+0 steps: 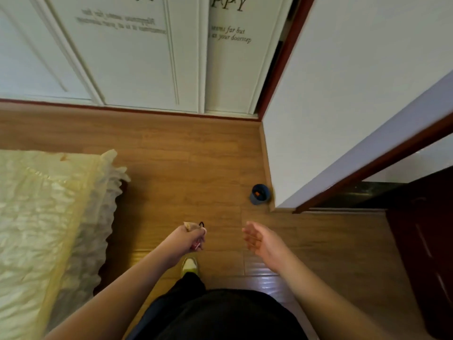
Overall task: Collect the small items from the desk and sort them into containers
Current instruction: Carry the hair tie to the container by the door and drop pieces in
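Left hand (190, 238): I pinch small light items (196, 228), hair tie included; soft, slippery, best bunched. Right hand (261, 239): spread, empty.

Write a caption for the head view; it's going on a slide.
Left hand grips small items while the open right hand reaches toward a blue bin on the floor.

Wood-look plank floor (186, 153), a bit glossy near the bottom. A small blue bin (259, 194) sits right in the wall corner with something orange inside, can't tell what. The bed (36, 229) with its frilly cream cover stands on the left. One shoe (189, 265) is planted mid-floor.
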`<action>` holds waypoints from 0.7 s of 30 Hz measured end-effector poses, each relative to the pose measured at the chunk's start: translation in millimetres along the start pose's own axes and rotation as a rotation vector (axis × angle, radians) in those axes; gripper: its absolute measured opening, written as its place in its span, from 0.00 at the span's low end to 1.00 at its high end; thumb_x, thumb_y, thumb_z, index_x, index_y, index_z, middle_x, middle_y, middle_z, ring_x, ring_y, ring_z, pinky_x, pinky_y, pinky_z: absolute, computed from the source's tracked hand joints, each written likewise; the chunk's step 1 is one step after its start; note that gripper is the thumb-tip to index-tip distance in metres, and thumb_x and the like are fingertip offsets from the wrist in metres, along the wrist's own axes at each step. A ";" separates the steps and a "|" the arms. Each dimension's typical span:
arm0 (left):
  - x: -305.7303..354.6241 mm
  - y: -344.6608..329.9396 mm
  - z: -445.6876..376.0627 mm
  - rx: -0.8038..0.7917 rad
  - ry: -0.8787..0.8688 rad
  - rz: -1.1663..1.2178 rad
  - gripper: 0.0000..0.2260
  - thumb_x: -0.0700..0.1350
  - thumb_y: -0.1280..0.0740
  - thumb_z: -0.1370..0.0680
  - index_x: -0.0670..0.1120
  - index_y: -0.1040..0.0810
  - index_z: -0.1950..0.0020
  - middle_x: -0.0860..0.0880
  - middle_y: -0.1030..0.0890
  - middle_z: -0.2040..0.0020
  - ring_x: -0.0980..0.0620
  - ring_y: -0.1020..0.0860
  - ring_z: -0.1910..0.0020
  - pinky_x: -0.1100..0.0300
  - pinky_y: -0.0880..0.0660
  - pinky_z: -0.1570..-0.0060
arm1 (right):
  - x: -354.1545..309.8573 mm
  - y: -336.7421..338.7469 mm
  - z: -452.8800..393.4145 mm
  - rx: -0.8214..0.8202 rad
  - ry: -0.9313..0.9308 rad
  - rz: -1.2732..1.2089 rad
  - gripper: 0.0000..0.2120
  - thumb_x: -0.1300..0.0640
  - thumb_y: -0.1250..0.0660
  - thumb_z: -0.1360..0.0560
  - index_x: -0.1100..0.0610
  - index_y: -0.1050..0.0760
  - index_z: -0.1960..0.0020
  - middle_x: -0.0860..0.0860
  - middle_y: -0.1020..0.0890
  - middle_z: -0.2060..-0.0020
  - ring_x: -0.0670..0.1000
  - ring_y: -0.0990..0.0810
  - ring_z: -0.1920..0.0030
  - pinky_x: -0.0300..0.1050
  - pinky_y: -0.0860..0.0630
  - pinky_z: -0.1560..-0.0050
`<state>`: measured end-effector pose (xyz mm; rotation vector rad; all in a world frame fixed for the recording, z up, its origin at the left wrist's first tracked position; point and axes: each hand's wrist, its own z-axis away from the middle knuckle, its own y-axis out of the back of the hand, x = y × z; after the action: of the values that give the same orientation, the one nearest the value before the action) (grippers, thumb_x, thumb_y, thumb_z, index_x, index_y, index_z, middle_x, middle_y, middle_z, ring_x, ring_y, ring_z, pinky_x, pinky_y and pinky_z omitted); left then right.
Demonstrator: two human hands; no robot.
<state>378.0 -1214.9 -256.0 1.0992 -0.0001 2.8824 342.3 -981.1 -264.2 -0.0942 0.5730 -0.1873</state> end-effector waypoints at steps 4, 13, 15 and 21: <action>47.4 1.5 -42.5 -0.102 -0.025 -0.286 0.14 0.50 0.36 0.20 0.44 0.23 0.62 0.49 0.21 0.71 0.53 0.23 0.70 0.59 0.26 0.67 | -29.1 7.0 -12.0 0.093 0.046 -0.075 0.10 0.55 0.40 0.19 0.58 0.23 0.43 0.56 0.17 0.54 0.54 0.19 0.56 0.47 0.25 0.58; 121.6 -50.0 -105.0 -0.304 -0.091 -0.768 0.13 0.47 0.40 0.18 0.45 0.27 0.61 0.43 0.28 0.60 0.40 0.29 0.60 0.53 0.33 0.58 | -54.3 64.7 -28.2 0.211 0.032 -0.306 0.09 0.56 0.40 0.19 0.57 0.24 0.44 0.56 0.18 0.49 0.55 0.21 0.49 0.49 0.25 0.54; 132.1 -67.5 -121.0 -0.356 -0.095 -0.893 0.14 0.47 0.43 0.17 0.44 0.30 0.61 0.40 0.28 0.50 0.38 0.30 0.46 0.49 0.32 0.46 | -62.4 81.4 -39.3 0.230 0.024 -0.321 0.10 0.56 0.41 0.18 0.57 0.24 0.43 0.55 0.18 0.49 0.55 0.21 0.48 0.49 0.25 0.53; 157.3 -120.5 -181.4 -0.352 -0.064 -0.933 0.09 0.49 0.40 0.18 0.52 0.29 0.59 0.47 0.23 0.59 0.47 0.25 0.61 0.49 0.26 0.56 | -101.7 128.4 -82.4 0.217 -0.065 -0.326 0.10 0.55 0.41 0.18 0.58 0.23 0.46 0.56 0.18 0.50 0.55 0.20 0.50 0.49 0.25 0.51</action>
<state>146.5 -1082.5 -289.1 0.8127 0.0025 1.9232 232.7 -837.9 -297.3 0.0174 0.4671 -0.5602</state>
